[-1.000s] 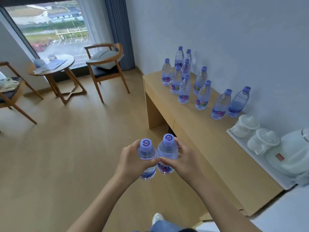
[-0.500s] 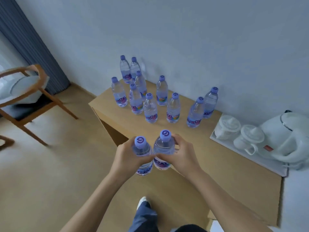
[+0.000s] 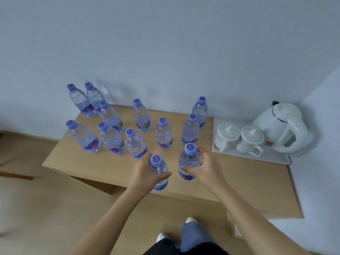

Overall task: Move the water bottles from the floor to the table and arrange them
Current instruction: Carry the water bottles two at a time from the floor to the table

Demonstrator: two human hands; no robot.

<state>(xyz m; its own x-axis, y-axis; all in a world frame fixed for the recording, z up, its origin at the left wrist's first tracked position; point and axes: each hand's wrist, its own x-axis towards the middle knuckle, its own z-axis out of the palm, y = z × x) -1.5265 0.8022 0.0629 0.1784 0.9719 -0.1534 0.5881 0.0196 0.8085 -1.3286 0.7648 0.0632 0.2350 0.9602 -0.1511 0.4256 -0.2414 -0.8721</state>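
Over table (image 3: 239, 183), one bottle (image 3: 159, 169) per grip (image 3: 145, 172).

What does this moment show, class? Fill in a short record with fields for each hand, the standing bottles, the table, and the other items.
left hand: grips a water bottle round its upper body, over the table's front part
right hand: grips a second water bottle, fingers round its shoulder
standing bottles: ten upright purple-capped bottles grouped at the back left
table: light wooden top against the wall
tray: white, at the right; holds two lidded white cups and a white electric kettle
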